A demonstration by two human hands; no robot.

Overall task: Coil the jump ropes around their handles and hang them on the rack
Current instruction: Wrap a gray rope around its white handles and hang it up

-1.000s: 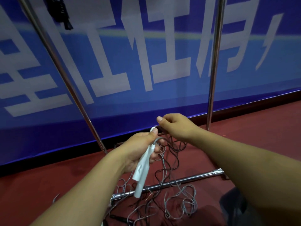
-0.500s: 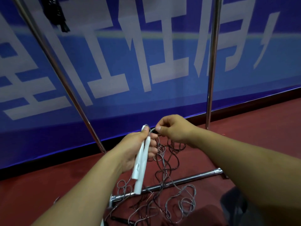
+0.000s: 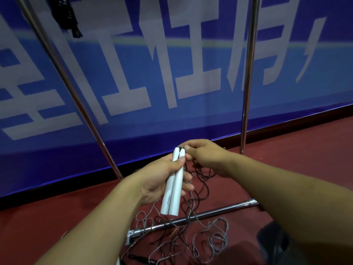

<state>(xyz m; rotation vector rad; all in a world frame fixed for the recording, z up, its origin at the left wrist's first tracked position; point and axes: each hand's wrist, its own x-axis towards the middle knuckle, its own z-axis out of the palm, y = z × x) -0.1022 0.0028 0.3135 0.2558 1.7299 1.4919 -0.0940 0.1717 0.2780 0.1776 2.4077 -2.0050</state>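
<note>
We grip both handles [image 3: 172, 185] in left hand [image 3: 162, 180], right hand [image 3: 203, 155] pinching rope [image 3: 200, 175] at their tips; floor tangle could snag winding

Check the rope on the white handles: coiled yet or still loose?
Loose. The grey rope trails from the handle tops to a tangle on the floor; the white handles, side by side in the left hand, show no wraps.

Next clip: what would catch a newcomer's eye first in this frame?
Two white cylindrical jump-rope handles held side by side in the left hand at centre, the right hand pinching at their top ends. Below, thin grey and black rope sprawls in loose loops over the chrome rack's base bar on the red floor. A blue banner with large white characters fills the background.
</note>
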